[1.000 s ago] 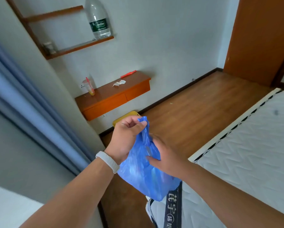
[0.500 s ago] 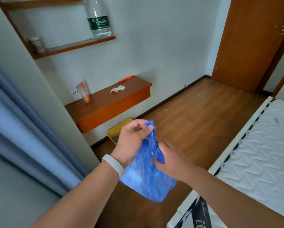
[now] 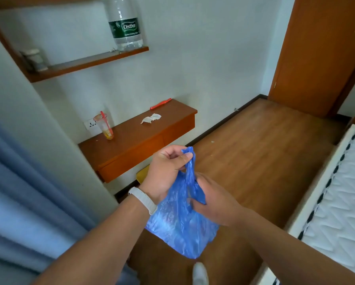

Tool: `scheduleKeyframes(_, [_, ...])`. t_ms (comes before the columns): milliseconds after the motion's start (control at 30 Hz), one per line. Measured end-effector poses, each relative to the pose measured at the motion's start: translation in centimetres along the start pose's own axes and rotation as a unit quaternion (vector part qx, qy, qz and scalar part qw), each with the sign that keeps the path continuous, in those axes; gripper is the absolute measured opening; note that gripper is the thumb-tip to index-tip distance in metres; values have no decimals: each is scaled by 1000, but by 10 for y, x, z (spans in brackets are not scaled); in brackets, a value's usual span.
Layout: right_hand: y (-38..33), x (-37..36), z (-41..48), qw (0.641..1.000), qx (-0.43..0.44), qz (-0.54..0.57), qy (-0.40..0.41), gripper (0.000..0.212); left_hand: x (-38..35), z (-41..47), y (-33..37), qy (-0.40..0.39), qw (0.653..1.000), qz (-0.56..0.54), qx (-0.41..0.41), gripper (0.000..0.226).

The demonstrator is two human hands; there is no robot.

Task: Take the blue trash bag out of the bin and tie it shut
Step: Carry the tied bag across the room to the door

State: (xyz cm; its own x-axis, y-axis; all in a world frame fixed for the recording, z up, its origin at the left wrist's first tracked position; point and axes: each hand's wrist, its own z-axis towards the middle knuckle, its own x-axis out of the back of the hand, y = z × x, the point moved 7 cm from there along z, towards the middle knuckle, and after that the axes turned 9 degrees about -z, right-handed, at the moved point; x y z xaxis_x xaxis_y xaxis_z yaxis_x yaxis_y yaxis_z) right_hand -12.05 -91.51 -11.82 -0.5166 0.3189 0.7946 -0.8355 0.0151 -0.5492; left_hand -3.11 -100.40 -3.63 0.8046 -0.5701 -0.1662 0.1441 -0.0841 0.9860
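Observation:
The blue trash bag hangs in the air in front of me, clear of the floor. My left hand pinches one twisted handle strip of the bag and holds it up. My right hand grips the other strip lower down, close against the bag's neck. The two strips cross between my hands; whether a knot is formed I cannot tell. A yellow bin shows only as a corner under the wall desk, mostly hidden behind my left hand.
A wooden wall desk carries a plastic cup with a straw, a crumpled tissue and a red item. A water bottle stands on the shelf above. Blue curtain at left, mattress at right, door beyond.
The view has shifted left and back, so the mattress takes up less of the frame. My left hand keeps the strip raised while my right hand has worked the other strip around near the neck.

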Motion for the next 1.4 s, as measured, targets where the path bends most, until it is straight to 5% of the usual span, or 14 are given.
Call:
scheduleKeyframes(633, [191,100,232,989,-14,-131,62,69,-102,316,6,-99,995,6,-30,8])
scheduleKeyframes(1000, [309,152,284,982,-110,-111,107,71,-214,454,-20,-217,976,-26,-15,25])
scheduleKeyframes(1400, [454,202,363,953,-234,-154,118,69,-323,626,-75,-349,933,-81,37,9])
